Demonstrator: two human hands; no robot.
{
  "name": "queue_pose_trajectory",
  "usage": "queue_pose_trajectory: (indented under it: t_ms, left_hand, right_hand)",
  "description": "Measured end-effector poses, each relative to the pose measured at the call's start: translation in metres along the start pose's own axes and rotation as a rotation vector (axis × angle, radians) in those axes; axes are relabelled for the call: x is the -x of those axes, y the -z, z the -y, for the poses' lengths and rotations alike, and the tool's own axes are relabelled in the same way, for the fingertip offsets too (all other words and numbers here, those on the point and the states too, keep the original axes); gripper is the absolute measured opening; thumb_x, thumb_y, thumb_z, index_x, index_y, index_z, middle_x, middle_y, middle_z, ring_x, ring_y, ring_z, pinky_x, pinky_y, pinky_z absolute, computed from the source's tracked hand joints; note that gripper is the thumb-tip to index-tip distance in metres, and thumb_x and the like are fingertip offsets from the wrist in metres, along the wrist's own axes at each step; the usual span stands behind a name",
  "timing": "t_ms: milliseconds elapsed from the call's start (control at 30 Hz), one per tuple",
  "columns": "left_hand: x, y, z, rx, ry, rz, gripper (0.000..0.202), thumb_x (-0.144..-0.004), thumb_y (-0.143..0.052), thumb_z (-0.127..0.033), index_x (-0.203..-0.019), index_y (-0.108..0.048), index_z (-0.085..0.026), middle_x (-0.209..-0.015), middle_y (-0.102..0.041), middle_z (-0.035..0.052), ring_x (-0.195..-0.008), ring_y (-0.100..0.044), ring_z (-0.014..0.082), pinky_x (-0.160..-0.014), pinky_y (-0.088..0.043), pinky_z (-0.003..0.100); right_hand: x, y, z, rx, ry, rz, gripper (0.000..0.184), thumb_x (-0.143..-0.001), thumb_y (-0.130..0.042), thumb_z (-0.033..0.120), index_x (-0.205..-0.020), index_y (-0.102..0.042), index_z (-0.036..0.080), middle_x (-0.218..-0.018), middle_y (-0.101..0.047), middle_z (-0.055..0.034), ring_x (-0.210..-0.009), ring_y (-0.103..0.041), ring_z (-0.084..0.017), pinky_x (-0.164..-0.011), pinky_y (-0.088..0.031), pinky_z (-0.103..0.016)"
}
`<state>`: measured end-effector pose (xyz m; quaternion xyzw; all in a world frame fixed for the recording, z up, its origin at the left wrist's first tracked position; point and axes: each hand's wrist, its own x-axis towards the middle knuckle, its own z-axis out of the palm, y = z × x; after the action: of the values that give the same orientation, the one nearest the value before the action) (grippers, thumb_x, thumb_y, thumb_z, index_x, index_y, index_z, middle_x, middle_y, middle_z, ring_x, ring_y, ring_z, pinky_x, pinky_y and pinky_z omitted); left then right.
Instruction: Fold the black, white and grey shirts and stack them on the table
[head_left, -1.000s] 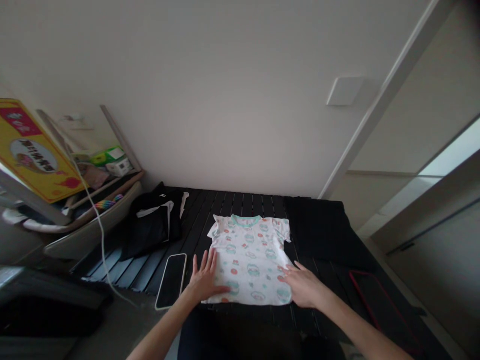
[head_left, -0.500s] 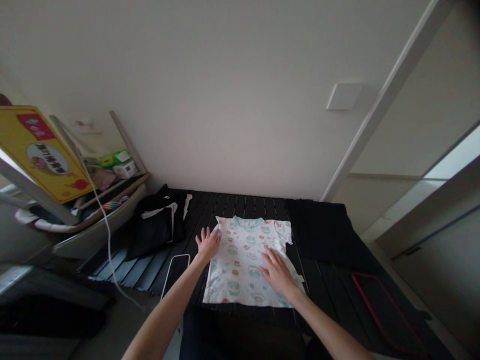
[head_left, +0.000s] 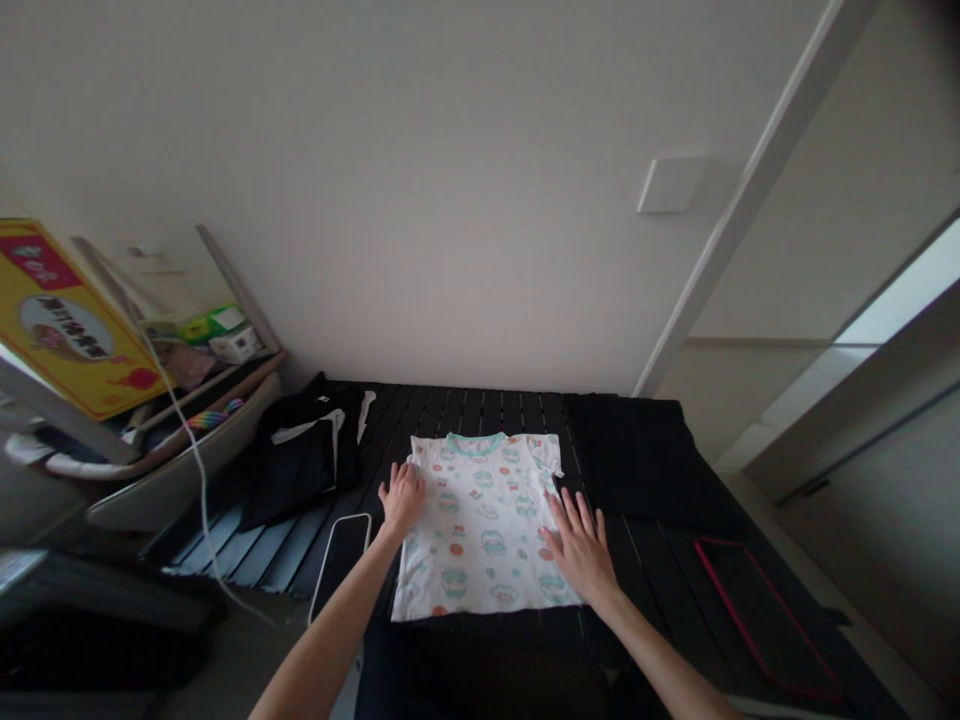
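We record first a white short-sleeved cotton T-shirt (head_left: 480, 525) with a teal collar and a scattered print of red and teal motifs; it lies flat and face up, collar away from the wearer, near the middle of a black slatted platform (head_left: 480, 408); its outline reads almost square, and we cannot tell whether the sleeves are tucked under. The left hand (head_left: 401, 500) sits open on the shirt's left edge, just below the shoulder, fingers lightly bent; we see no clear pinch. The right hand (head_left: 577, 550) lies open, fingers spread, on the shirt's right edge, well apart from the left; neither hand grips the cloth. Just beside the left hand, under the forearm, we note a black smartphone (head_left: 341, 565) with a pale rim; to the shirt's left, a folded black garment (head_left: 304, 455) with white stripes; to its right, a dark folded cloth (head_left: 637, 460); further right, a flat dark panel with a red edge (head_left: 739, 590). Beyond the platform we list a thin white cable (head_left: 191, 490), a yellow printed board (head_left: 64, 335) leaning at the left, and a square white wall plate (head_left: 671, 185).
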<state>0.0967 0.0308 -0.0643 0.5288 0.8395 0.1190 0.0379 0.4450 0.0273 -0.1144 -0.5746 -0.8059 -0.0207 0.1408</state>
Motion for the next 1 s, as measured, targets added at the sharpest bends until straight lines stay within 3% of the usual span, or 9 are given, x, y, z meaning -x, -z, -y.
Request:
queue_pose_trajectory:
  t_ms: [100,233,300,367,467,567,667,800,1000]
  left_hand:
    - [-0.004,0.008,-0.018,0.165,-0.04,-0.006,0.054,-0.092,-0.032,-0.03,-0.144,-0.037,-0.017,-0.15,-0.037,0.0101,-0.137,-0.035,0.0251,-0.107,-0.033,0.044]
    - [-0.004,0.019,-0.056,0.295,-0.25,-0.041,0.059,-0.091,-0.033,-0.031,-0.147,-0.029,-0.012,-0.153,-0.031,0.0102,-0.137,-0.036,0.0193,-0.109,-0.034,0.03]
    - [0.001,0.016,-0.076,0.267,-0.387,0.021,0.059,-0.09,-0.035,-0.031,-0.147,-0.031,-0.015,-0.153,-0.031,0.0073,-0.137,-0.034,0.0202,-0.111,-0.032,0.032]
    - [0.007,0.008,-0.092,0.181,-0.506,0.156,0.056,-0.088,-0.04,-0.031,-0.142,-0.04,-0.022,-0.153,-0.031,0.0043,-0.137,-0.034,0.0251,-0.111,-0.03,0.042]
    - [0.018,-0.007,-0.103,0.071,-0.583,0.295,0.052,-0.082,-0.049,-0.03,-0.135,-0.05,-0.029,-0.155,-0.026,0.0021,-0.138,-0.03,0.0334,-0.108,-0.029,0.054]
    - [0.03,-0.015,-0.099,0.045,-0.548,0.215,0.057,-0.083,-0.046,-0.023,-0.141,-0.041,-0.026,-0.156,-0.022,0.0064,-0.138,-0.031,0.031,-0.107,-0.031,0.05]
    - [0.043,-0.01,-0.085,-0.009,-0.426,0.088,0.057,-0.087,-0.038,-0.017,-0.144,-0.034,-0.019,-0.151,-0.032,0.0124,-0.127,-0.045,0.026,-0.1,-0.037,0.042]
    - [0.063,0.007,-0.062,-0.136,-0.29,0.06,0.05,-0.088,-0.037,-0.018,-0.137,-0.043,-0.018,-0.123,-0.059,0.0134,-0.108,-0.055,0.0263,-0.09,-0.038,0.042]
    - [0.096,0.031,-0.037,-0.216,-0.178,0.081,0.029,-0.088,-0.038,-0.021,-0.103,-0.063,-0.019,-0.105,-0.064,0.0121,-0.102,-0.053,0.0284,-0.085,-0.035,0.045]
  right_hand:
    - [0.002,-0.002,0.0,-0.002,-0.001,-0.01,0.062,-0.092,-0.033,0.053,-0.146,-0.035,0.022,-0.154,-0.027,-0.0095,-0.143,-0.017,-0.031,-0.112,-0.015,-0.057]
    - [0.002,-0.004,-0.001,-0.019,0.008,-0.011,0.061,-0.093,-0.032,0.053,-0.146,-0.034,0.022,-0.154,-0.028,-0.0088,-0.143,-0.017,-0.029,-0.112,-0.017,-0.055]
    - [0.002,-0.004,-0.002,-0.027,0.008,-0.006,0.062,-0.093,-0.031,0.054,-0.146,-0.034,0.022,-0.154,-0.029,-0.0091,-0.142,-0.018,-0.029,-0.112,-0.017,-0.054]
    - [0.001,-0.005,-0.003,-0.034,0.005,0.002,0.062,-0.093,-0.031,0.054,-0.146,-0.034,0.023,-0.154,-0.028,-0.0091,-0.142,-0.018,-0.029,-0.112,-0.018,-0.054]
    - [0.001,-0.004,-0.003,-0.041,0.004,0.011,0.061,-0.093,-0.031,0.054,-0.146,-0.033,0.023,-0.154,-0.029,-0.009,-0.142,-0.019,-0.028,-0.112,-0.018,-0.054]
    - [0.002,-0.003,-0.003,-0.042,0.008,0.007,0.061,-0.093,-0.032,0.052,-0.147,-0.032,0.023,-0.153,-0.029,-0.0092,-0.142,-0.019,-0.028,-0.112,-0.019,-0.053]
    - [0.002,-0.002,-0.003,-0.045,0.005,0.006,0.062,-0.093,-0.032,0.053,-0.146,-0.033,0.022,-0.153,-0.029,-0.0094,-0.142,-0.019,-0.028,-0.112,-0.02,-0.052]
    - [0.002,-0.001,-0.003,-0.051,0.003,0.002,0.062,-0.093,-0.032,0.053,-0.146,-0.033,0.021,-0.153,-0.03,-0.0101,-0.142,-0.019,-0.028,-0.112,-0.02,-0.053]
    - [0.002,-0.001,-0.002,-0.059,0.01,-0.017,0.062,-0.092,-0.033,0.053,-0.146,-0.034,0.021,-0.153,-0.03,-0.0101,-0.142,-0.02,-0.029,-0.111,-0.021,-0.054]
